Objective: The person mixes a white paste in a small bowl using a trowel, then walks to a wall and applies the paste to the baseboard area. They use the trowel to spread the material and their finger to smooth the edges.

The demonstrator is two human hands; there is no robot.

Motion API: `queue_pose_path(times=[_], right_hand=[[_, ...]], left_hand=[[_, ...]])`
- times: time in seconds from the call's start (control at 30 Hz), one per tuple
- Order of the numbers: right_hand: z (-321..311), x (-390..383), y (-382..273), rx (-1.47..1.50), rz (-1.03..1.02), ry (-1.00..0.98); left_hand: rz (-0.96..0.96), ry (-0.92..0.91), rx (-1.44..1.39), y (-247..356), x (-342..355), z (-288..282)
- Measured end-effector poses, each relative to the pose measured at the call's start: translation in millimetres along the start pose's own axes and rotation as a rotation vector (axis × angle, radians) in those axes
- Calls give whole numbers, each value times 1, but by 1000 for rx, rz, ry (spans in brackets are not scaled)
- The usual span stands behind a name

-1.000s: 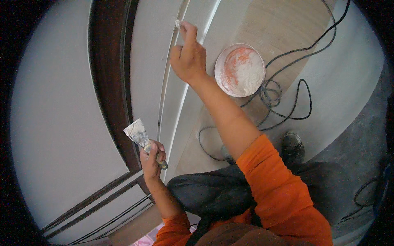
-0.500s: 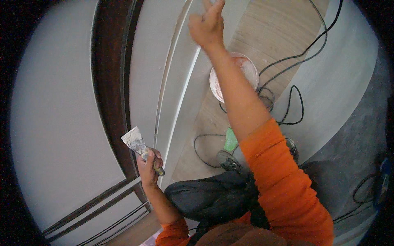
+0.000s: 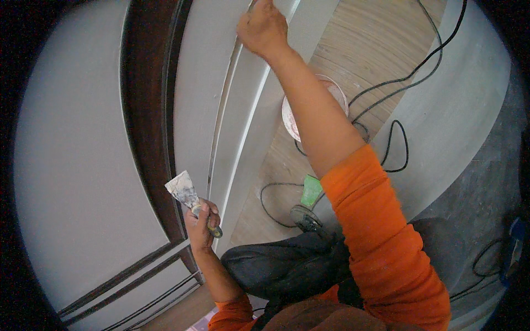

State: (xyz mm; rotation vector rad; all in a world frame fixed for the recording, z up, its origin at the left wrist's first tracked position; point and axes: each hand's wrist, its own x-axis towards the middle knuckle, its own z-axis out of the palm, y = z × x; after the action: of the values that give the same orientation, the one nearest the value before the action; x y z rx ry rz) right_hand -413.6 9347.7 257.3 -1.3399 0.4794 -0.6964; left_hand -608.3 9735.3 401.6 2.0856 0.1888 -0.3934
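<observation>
The right hand (image 3: 264, 26) presses its fingertips into the narrow groove (image 3: 221, 121) of the pale wall panel (image 3: 199, 83), holding nothing. The left hand (image 3: 201, 226) grips a smeared putty knife (image 3: 183, 190) blade up, kept off the surface. A round tub of filler (image 3: 337, 91) sits on the wooden floor (image 3: 364, 49) among black cables (image 3: 408, 83), near the groove.

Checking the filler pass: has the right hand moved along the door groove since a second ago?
Yes. The right hand has slid further up the groove, away from the bucket.

Wood-grain floor (image 3: 364, 60): white bucket (image 3: 292, 113), black cables (image 3: 397, 94), green scrap (image 3: 311, 191) lying on it.
</observation>
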Motion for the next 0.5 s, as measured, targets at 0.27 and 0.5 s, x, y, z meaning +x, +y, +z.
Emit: queue_pose_path(times=[0.27, 0.5], right_hand=[[1, -40, -8, -155, 54, -107], [-26, 16, 35, 60, -327, 384]], left_hand=[[24, -24, 57, 0, 4, -1], [10, -23, 49, 1, 8, 0]])
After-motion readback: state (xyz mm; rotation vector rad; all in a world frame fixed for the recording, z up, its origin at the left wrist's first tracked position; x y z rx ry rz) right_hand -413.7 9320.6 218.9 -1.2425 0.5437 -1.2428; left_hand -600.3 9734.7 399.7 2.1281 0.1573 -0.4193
